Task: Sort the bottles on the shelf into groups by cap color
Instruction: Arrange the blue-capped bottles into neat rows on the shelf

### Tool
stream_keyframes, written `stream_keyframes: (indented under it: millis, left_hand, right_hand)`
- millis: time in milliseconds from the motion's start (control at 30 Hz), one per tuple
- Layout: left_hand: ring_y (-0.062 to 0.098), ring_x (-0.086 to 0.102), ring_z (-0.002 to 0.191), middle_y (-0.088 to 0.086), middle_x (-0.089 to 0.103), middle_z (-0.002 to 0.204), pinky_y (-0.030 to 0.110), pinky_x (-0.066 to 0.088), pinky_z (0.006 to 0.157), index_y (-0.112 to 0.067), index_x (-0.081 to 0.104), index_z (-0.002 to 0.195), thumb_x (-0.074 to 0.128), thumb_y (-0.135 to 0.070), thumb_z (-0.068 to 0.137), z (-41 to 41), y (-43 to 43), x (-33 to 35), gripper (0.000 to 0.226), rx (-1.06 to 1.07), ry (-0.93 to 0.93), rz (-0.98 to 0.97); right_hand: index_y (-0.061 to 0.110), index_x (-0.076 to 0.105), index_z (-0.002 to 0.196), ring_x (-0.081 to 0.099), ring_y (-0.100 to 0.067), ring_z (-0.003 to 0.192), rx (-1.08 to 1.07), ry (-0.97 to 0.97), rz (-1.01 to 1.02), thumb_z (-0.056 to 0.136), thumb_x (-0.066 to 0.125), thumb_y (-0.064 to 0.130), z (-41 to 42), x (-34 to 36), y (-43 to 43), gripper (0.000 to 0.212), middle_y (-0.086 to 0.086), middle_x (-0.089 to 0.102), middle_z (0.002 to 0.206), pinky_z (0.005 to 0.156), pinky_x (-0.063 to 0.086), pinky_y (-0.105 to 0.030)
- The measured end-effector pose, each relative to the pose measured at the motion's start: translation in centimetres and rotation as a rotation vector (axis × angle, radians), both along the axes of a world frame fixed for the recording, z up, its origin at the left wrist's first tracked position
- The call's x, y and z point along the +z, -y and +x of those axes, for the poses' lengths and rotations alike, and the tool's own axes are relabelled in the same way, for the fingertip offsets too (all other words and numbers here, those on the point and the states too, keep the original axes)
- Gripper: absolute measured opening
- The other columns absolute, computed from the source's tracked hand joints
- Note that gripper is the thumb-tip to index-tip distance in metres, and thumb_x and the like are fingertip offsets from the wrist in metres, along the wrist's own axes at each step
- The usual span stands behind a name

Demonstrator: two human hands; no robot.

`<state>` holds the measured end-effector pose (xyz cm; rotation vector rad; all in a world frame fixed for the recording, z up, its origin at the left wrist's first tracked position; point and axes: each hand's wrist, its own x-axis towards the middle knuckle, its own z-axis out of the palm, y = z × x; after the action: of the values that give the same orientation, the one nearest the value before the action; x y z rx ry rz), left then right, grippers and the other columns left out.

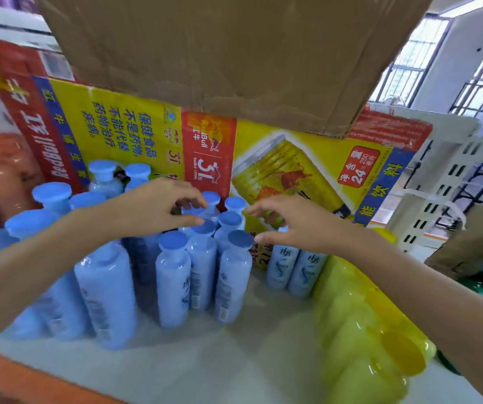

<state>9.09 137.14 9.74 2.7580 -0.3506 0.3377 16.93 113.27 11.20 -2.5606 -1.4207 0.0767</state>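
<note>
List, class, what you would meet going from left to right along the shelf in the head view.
Orange plastic bottles → cluster of pale blue plastic bottles with blue caps → separate pair of pale blue bottles → yellow-green plastic bottles with yellow caps → white slotted plastic crate.

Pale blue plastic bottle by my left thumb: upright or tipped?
Upright. The pale blue plastic bottle stands on its base on the white shelf, round blue cap on top, just below the left hand thumb.
</note>
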Motion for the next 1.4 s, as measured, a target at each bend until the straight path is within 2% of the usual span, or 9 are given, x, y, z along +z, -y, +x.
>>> stream_keyframes:
  millis: [67,200,333,567,867,1033,1167,1333,1400]
  left_hand:
    - [-0.008,0.052,0.091,-0.017,0.057,0.089,0.012,0.045,0.075,-0.019,0.065,0.105,0.065,-0.040,0.078,-0.9,-0.5,-0.3,0.034,0.004,-0.033,-0.023]
    - [-0.003,0.053,0.091,-0.017,0.059,0.096,0.011,0.042,0.077,-0.027,0.064,0.102,0.051,-0.082,0.055,-2.2,-0.8,-1.2,0.073,-0.019,-0.118,-0.002]
    - [-0.002,0.052,0.089,-0.014,0.059,0.105,0.010,0.041,0.076,-0.028,0.062,0.106,0.069,-0.058,0.065,-2.7,-1.0,-1.7,0.052,-0.002,-0.130,0.079]
    - [0.001,0.053,0.090,-0.018,0.059,0.098,0.021,0.042,0.081,-0.026,0.057,0.099,0.069,-0.024,0.075,-2.6,-0.5,-1.8,0.027,-0.010,-0.098,0.121]
    - [-0.009,0.051,0.085,-0.020,0.057,0.090,0.007,0.041,0.071,-0.027,0.060,0.096,0.072,-0.020,0.075,-1.7,1.4,0.5,0.025,-0.148,-0.256,0.120]
    - [0.003,0.055,0.086,-0.021,0.056,0.087,0.010,0.044,0.071,-0.025,0.062,0.095,0.072,-0.019,0.075,0.1,4.1,1.0,0.024,-0.246,-0.275,0.112]
    - [0.000,0.053,0.084,-0.022,0.054,0.088,0.005,0.040,0.071,-0.022,0.063,0.101,0.072,-0.022,0.076,2.0,6.3,1.4,0.027,-0.321,-0.255,0.142]
    - [0.006,0.052,0.092,-0.013,0.055,0.097,0.020,0.042,0.081,-0.023,0.061,0.106,0.070,-0.026,0.078,4.6,8.9,1.2,0.030,-0.385,-0.236,0.207]
    - [0.004,0.050,0.089,-0.020,0.050,0.091,0.012,0.040,0.076,-0.024,0.060,0.106,0.071,-0.026,0.078,5.5,9.6,0.9,0.029,-0.409,-0.237,0.213]
  right_hand:
    - [0.027,0.047,0.130,0.048,-0.004,0.102,0.036,0.026,-0.057,0.085,0.061,0.041,-0.4,-0.2,-1.2,0.049,0.008,0.052,0.130,0.088,0.041,-0.026]
    - [0.028,0.049,0.127,0.050,-0.016,0.108,0.042,0.085,-0.151,0.084,0.061,0.042,-0.8,-1.0,-2.8,0.046,0.005,0.052,0.122,0.087,0.043,-0.037]
    - [0.029,0.051,0.122,0.040,-0.011,0.088,0.039,0.114,-0.191,0.083,0.063,0.039,-0.9,-2.0,-3.7,0.042,0.007,0.039,0.096,0.071,0.034,-0.030]
    - [0.024,0.057,0.113,0.045,-0.012,0.089,0.022,0.085,-0.122,0.081,0.067,0.027,-1.3,-2.0,-3.5,0.033,0.005,0.049,0.099,0.077,0.041,-0.033]
    - [0.025,0.062,0.107,0.042,-0.002,0.078,-0.036,0.086,-0.093,0.079,0.069,0.024,-1.1,-1.2,-0.7,0.029,0.010,0.048,0.093,0.066,0.037,-0.022]
    - [0.027,0.063,0.105,0.047,-0.006,0.084,-0.100,0.069,-0.090,0.078,0.070,0.026,-0.4,-0.7,1.9,0.028,0.004,0.059,0.104,0.071,0.038,-0.023]
    - [0.026,0.065,0.106,0.045,0.000,0.075,-0.158,0.079,-0.085,0.077,0.071,0.025,-0.2,-0.2,3.9,0.030,0.009,0.054,0.092,0.071,0.039,-0.024]
    - [0.023,0.065,0.106,0.052,-0.010,0.086,-0.222,0.082,-0.078,0.075,0.072,0.023,0.5,-0.2,5.8,0.032,0.000,0.062,0.106,0.080,0.047,-0.035]
    - [0.024,0.065,0.106,0.050,-0.009,0.083,-0.241,0.090,-0.084,0.075,0.073,0.023,0.9,-0.3,6.4,0.032,-0.001,0.063,0.106,0.079,0.047,-0.033]
